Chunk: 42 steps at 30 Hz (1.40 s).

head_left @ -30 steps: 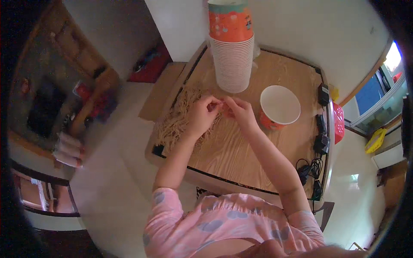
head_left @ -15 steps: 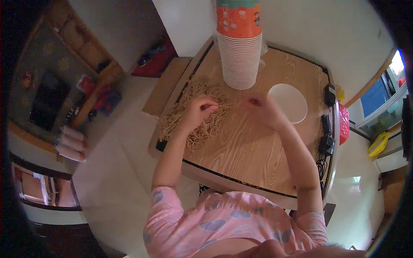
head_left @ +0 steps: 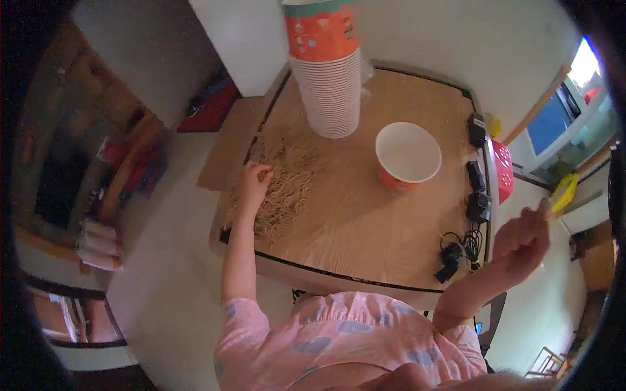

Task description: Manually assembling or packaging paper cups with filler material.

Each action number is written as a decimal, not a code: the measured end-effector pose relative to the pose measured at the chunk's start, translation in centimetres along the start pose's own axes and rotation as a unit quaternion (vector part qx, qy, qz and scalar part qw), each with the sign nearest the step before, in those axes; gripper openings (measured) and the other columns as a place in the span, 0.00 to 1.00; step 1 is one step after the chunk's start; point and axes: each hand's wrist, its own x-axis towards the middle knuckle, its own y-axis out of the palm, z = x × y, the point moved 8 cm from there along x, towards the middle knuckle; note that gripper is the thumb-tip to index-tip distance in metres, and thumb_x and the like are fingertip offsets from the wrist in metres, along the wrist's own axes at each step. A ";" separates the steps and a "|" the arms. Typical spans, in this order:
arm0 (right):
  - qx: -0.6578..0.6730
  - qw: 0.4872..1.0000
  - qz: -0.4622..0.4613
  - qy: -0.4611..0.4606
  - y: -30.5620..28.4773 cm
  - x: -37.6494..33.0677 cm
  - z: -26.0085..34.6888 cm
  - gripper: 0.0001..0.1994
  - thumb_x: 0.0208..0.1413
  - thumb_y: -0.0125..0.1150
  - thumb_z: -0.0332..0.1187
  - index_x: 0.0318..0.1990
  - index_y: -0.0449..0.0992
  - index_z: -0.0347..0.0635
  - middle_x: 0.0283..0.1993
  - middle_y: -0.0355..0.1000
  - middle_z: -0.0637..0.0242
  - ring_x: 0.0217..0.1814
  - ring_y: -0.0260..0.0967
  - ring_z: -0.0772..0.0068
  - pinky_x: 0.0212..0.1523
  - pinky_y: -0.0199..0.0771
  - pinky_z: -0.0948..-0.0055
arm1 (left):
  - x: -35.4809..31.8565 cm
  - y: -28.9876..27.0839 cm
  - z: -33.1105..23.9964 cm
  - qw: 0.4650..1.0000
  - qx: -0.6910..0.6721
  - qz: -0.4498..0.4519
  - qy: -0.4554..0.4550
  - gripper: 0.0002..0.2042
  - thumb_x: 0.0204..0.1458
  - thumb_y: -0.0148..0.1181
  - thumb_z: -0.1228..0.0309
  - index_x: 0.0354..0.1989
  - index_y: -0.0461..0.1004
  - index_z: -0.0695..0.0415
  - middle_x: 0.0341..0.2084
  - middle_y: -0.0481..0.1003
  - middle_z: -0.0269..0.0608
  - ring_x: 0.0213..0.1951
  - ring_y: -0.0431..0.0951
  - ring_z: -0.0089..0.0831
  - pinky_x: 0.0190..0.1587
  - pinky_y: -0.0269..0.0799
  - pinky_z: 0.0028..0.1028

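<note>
A pile of tangled beige strands point(head_left: 287, 189), like string or dried noodles, lies at the left of the wooden table point(head_left: 365, 228). Over its left part is my left hand point(head_left: 255, 182), thumb and fingers curled together; whatever is between them is too small to make out. Out past the table's right edge, my right hand point(head_left: 523, 241) is raised, its fingers smeared by motion. A round paper bucket point(head_left: 409, 153), white inside and orange outside, stands on the right half of the table. Behind the pile rises a tall stack of nested paper buckets point(head_left: 330, 91), the upper one orange and green.
Black power adapters point(head_left: 479, 205) and coiled cables point(head_left: 471, 247) run along the table's right edge. Beyond that edge is a red perforated plastic item point(head_left: 502, 171). A wall borders the table's far side. Cardboard point(head_left: 225, 146) lies beside the left edge.
My right hand has swung from mid-table out past the right edge. My left hand has shifted left over the strands. The view has turned, and the paper bucket now shows its orange side.
</note>
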 end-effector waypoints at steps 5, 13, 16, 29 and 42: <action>-0.179 0.940 -0.079 0.281 -4.0 -5.5 -11.3 0.05 0.52 0.52 0.31 0.28 0.64 0.45 0.17 0.52 0.80 0.15 0.48 0.88 0.14 0.49 0.85 | -0.9 3.8 -12.5 0.984 -0.011 0.004 0.177 0.12 0.40 0.63 0.71 0.35 0.74 0.53 0.36 0.70 0.39 0.43 0.68 0.38 0.46 0.65 0.35; -0.440 0.865 -0.158 0.185 -18.7 -13.9 -20.4 0.08 0.50 0.57 0.29 0.23 0.66 0.40 0.17 0.59 0.77 0.20 0.58 0.86 0.20 0.58 0.81 | -3.9 14.3 -28.6 0.891 0.019 0.097 0.442 0.10 0.40 0.60 0.72 0.33 0.75 0.56 0.33 0.72 0.40 0.43 0.69 0.40 0.47 0.65 0.38; -0.543 0.821 -0.132 0.119 -16.4 -13.8 -18.6 0.11 0.50 0.56 0.27 0.21 0.62 0.38 0.15 0.59 0.71 0.20 0.55 0.84 0.21 0.59 0.78 | -2.0 14.7 -26.6 0.912 -0.032 0.229 0.339 0.07 0.42 0.57 0.74 0.30 0.75 0.60 0.27 0.74 0.44 0.37 0.72 0.44 0.43 0.67 0.39; -0.561 0.812 -0.110 0.113 -16.6 -13.4 -19.0 0.14 0.51 0.56 0.27 0.20 0.56 0.38 0.15 0.51 0.71 0.20 0.47 0.84 0.20 0.53 0.79 | 0.2 8.9 -23.6 0.883 -0.337 0.320 0.068 0.08 0.45 0.59 0.78 0.35 0.75 0.64 0.26 0.75 0.32 0.29 0.73 0.17 0.33 0.69 0.19; -0.534 0.823 -0.140 0.133 -16.4 -13.7 -19.0 0.07 0.53 0.55 0.29 0.28 0.64 0.38 0.16 0.62 0.67 0.19 0.53 0.83 0.20 0.59 0.79 | -1.8 7.9 -21.6 0.881 -0.341 0.324 0.048 0.07 0.45 0.59 0.79 0.34 0.74 0.64 0.28 0.75 0.32 0.32 0.73 0.17 0.37 0.69 0.19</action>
